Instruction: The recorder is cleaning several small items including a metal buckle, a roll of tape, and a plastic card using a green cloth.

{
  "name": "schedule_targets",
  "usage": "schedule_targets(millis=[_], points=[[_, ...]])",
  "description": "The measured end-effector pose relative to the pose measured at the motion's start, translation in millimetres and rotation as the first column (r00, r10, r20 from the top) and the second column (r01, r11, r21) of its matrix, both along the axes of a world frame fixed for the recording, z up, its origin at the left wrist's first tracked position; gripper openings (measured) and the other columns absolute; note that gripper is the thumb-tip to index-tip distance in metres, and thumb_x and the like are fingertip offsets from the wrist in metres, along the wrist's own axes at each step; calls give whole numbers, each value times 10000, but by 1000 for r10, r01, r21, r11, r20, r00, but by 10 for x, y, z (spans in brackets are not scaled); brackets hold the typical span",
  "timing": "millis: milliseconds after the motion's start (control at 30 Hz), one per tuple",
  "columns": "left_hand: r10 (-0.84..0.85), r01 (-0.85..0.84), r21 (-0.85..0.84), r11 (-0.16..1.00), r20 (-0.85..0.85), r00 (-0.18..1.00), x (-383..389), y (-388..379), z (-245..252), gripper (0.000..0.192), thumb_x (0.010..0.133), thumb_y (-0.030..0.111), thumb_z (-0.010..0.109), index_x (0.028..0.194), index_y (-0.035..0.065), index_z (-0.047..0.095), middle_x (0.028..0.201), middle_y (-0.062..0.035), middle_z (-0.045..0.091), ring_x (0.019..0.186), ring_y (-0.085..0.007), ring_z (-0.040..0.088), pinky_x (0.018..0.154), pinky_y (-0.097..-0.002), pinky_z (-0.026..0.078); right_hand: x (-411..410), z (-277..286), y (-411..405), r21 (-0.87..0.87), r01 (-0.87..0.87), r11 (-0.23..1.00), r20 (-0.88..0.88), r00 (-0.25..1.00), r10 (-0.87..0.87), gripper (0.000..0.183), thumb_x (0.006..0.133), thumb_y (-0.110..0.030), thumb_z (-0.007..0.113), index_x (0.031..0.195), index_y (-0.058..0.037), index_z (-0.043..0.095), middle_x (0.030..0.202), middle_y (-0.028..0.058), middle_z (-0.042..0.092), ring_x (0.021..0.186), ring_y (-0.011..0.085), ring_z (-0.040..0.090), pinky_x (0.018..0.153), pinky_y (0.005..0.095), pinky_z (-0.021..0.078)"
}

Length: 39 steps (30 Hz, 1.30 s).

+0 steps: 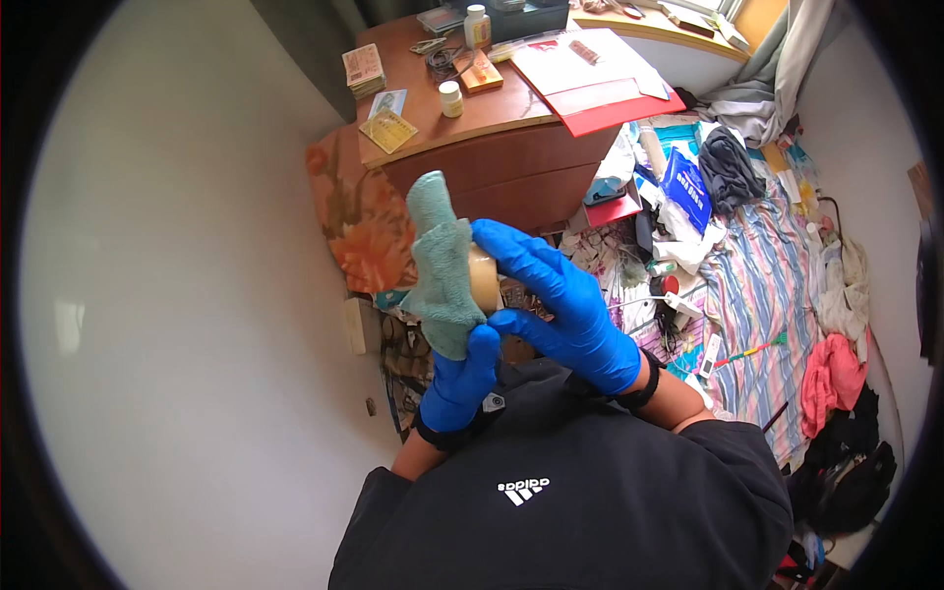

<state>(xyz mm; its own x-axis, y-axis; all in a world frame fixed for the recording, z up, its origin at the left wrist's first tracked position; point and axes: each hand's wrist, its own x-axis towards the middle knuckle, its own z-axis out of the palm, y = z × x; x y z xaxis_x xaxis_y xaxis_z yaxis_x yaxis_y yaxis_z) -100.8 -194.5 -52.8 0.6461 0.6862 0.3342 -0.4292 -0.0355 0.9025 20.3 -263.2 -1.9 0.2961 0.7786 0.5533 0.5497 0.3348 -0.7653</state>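
My left hand (459, 383), in a blue glove, holds a green microfibre cloth (445, 284) from below; the cloth hides most of its fingers. The cloth lies against the left side of a roll of tan tape (484, 279). From the right, my right hand (564, 310), also gloved in blue, grips the roll, with fingers at its upper edge and the thumb at its lower edge. Both are held up in front of my chest, before the wooden desk (487, 166).
On the desk are a white pill bottle (450, 99), a stack of paper notes (363, 68), a coiled cable (442, 65) and a red folder (619, 110). A bed with a striped sheet (759, 273), strewn with clothes, bags and a power strip (710, 356), stands at right. A white wall (192, 258) rises at left.
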Motion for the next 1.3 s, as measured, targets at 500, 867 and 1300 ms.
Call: schedule_targets(millis=[500,867,1300], points=[[-180,402,497,769,-434,883,-207,264,-338,366,784,259,580,1103,89,523,1050,-74,550,990,-227,524,873,-332,403,125,50,-86,-114,-499,859,-810,548,210,473,853,-218,578,1255,-12,437,1179,70,535,1079,148,490,942,304,370],[-191,310,-580,753,259,947,176,242,148,556,921,412,316,1330,37,290,1281,-138,417,1153,-264,437,1010,-382,306,188,-128,-19,12,-126,992,599,795,94,529,788,-45,549,1286,-61,372,1204,171,459,1077,329,498,870,367,441],[-405,351,-360,864,-84,911,-129,130,-186,751,804,510,541,1305,22,267,1178,-121,461,1092,-210,470,816,-336,478,86,-239,-124,-125,-252,960,-297,933,206,546,694,-139,728,1195,-80,521,1129,109,576,1014,210,574,856,293,465]])
